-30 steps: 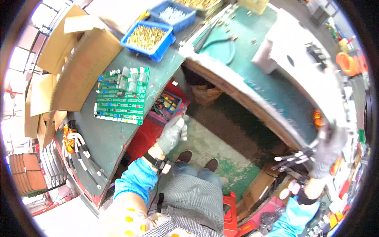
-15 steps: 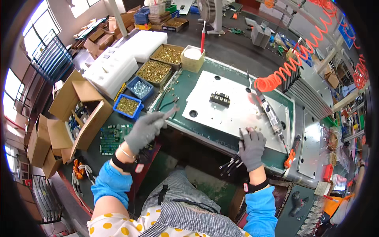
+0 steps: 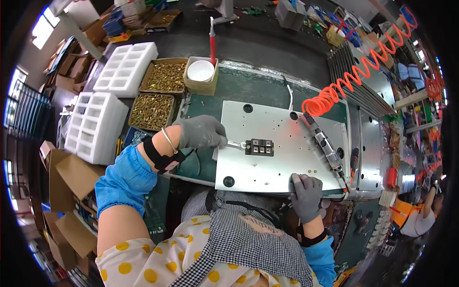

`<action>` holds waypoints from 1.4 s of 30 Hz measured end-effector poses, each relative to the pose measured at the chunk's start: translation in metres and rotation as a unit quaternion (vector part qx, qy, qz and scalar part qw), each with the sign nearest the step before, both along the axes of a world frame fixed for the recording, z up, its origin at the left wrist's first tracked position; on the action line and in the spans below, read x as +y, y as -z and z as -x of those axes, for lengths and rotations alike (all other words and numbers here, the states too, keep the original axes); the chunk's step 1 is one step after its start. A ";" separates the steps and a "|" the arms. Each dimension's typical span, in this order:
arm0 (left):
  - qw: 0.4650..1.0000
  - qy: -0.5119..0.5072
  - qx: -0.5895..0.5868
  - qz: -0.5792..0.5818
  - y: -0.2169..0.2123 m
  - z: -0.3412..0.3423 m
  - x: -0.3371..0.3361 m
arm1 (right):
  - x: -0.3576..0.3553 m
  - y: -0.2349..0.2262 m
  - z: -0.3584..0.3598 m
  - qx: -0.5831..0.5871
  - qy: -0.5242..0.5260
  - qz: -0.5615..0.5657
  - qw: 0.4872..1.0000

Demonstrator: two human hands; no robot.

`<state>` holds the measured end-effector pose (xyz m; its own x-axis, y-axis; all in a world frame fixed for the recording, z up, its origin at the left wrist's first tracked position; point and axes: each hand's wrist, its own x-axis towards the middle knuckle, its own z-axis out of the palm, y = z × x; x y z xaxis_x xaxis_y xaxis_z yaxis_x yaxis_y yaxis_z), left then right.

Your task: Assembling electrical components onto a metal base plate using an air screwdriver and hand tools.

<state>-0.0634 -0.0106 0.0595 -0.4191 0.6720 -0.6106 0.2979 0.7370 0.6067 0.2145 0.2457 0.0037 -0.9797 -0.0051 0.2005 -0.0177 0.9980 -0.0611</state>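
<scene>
My left hand (image 3: 203,131), in a grey glove, grips a silver spanner (image 3: 235,144). The spanner's head meets the left end of a black rectangular module (image 3: 259,148) with square metal terminals. That module sits on a silver metal plate (image 3: 287,165) with small holes and black round feet or plugs. At the plate's near edge, my gloved right hand (image 3: 306,193) has its fingers bent over the rim, holding it. Across the plate's right side lies a silver power screwdriver (image 3: 327,147), joined to a coiled orange-red hose (image 3: 320,101).
Left of the plate stand two boxes of brass-coloured fasteners (image 3: 165,75) (image 3: 152,112) and white foam trays (image 3: 125,67). A box holding a white bowl (image 3: 201,71) is behind. Open cardboard boxes (image 3: 81,174) are at far left. Stacked metal plates (image 3: 366,83) lean at right.
My left hand has brought the spanner rightward to the module. My view has tilted and shifted, and the plate now lies squarer to me. The right hand stays at its near edge.
</scene>
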 end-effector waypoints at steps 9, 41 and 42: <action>0.993 0.023 -0.118 0.007 0.029 0.028 0.009 | 0.008 -0.015 0.021 -0.037 -0.092 -0.020 0.995; 0.984 -0.147 -0.099 -0.030 0.035 -0.031 -0.004 | 0.015 -0.003 0.032 -0.016 -0.114 0.100 0.988; 0.984 -0.147 -0.099 -0.030 0.033 -0.030 -0.004 | 0.015 -0.004 0.032 -0.013 -0.113 0.098 0.989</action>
<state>-0.0333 -0.0143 0.0261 -0.4775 0.5759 -0.6636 -0.0522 0.7354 0.6757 0.1829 0.2604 0.0073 -0.9629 -0.1881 0.1935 -0.2347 0.9375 -0.2569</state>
